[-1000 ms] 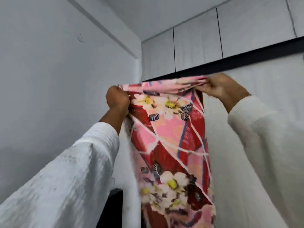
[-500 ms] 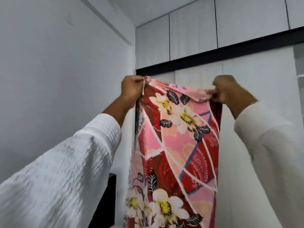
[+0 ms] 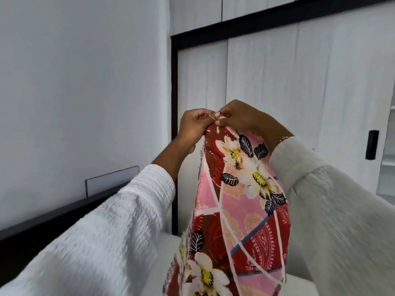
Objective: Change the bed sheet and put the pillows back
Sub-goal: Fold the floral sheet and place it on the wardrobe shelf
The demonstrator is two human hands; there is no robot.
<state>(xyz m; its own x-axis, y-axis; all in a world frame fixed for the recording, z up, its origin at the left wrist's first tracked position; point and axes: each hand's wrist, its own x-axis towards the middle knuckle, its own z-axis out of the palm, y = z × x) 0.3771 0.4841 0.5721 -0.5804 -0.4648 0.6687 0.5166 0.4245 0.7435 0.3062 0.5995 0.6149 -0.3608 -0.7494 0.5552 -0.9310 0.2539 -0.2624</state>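
Both hands have come together at frame centre: left hand and right hand now pinch the top edge of the red-and-pink floral cotton sheet, which hangs folded below. Folding seems under way; next, regrip lower for another fold.

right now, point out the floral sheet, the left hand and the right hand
floral sheet (image 3: pixel 245 189): head view, on the hanging printed cloth
left hand (image 3: pixel 192 127): head view, on the back of the hand
right hand (image 3: pixel 241 116): head view, on the knuckles
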